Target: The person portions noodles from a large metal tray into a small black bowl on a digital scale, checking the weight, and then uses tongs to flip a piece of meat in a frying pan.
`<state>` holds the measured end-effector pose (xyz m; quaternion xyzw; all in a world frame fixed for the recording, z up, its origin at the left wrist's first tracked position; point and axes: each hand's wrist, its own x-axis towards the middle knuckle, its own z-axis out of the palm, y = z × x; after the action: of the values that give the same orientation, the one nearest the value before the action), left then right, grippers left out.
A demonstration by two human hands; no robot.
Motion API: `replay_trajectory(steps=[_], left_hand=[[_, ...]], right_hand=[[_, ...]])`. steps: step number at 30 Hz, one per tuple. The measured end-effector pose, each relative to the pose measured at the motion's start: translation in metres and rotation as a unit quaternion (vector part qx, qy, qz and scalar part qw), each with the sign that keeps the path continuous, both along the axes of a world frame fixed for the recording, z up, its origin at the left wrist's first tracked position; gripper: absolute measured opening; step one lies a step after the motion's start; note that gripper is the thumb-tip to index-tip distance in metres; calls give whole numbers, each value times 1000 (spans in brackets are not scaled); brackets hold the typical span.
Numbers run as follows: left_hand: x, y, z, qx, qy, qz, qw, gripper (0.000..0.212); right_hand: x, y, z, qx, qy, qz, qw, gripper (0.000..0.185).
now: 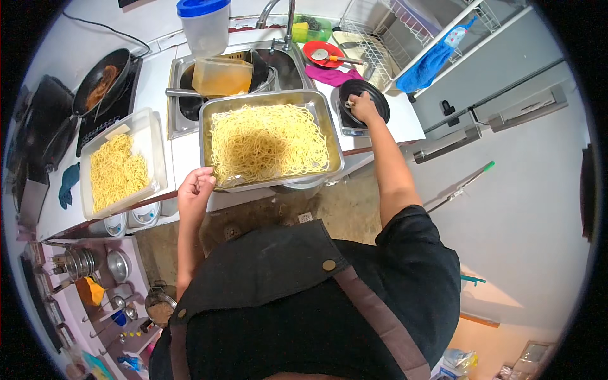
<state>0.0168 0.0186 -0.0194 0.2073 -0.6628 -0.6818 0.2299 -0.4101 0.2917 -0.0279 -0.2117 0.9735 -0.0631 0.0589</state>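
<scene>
A rectangular metal tray (336, 142) full of yellow noodles (289, 123) lies in front of me, its back edge over the sink's front. At the tray's near left corner is my left hand (192, 186), fingers half curled, fingertips at the rim and nothing visible in the palm. My right hand (363, 108) reaches down into a round black dish (380, 102). That dish rests on a kitchen scale (355, 131) to the right of the tray. A small pale bit shows at my right fingertips, too small to identify.
A plastic container (159, 166) of noodles stands left. Behind it, a frying pan (122, 64) sits on a cooktop (90, 130). The sink (178, 126) holds a pitcher of amber liquid (223, 78). A red plate (311, 47) with a pizza cutter (320, 54) is beside the dish rack (375, 45).
</scene>
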Motion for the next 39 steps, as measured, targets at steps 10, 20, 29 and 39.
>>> replay_trajectory(steps=[10, 20, 29, 39], left_hand=[[8, -2, -12, 11, 2, 14, 1000, 20], [10, -2, -9, -1, 2, 0, 1000, 20], [26, -8, -12, -80, -55, 23, 995, 21], [71, -29, -9, 13, 14, 58, 998, 20]], right_hand=[[3, -5, 47, -100, -184, -128, 969, 71], [-33, 17, 3, -2, -76, 107, 991, 51], [-27, -24, 2, 180, -106, 36, 977, 57], [-57, 23, 1, -422, -280, -95, 857, 12]])
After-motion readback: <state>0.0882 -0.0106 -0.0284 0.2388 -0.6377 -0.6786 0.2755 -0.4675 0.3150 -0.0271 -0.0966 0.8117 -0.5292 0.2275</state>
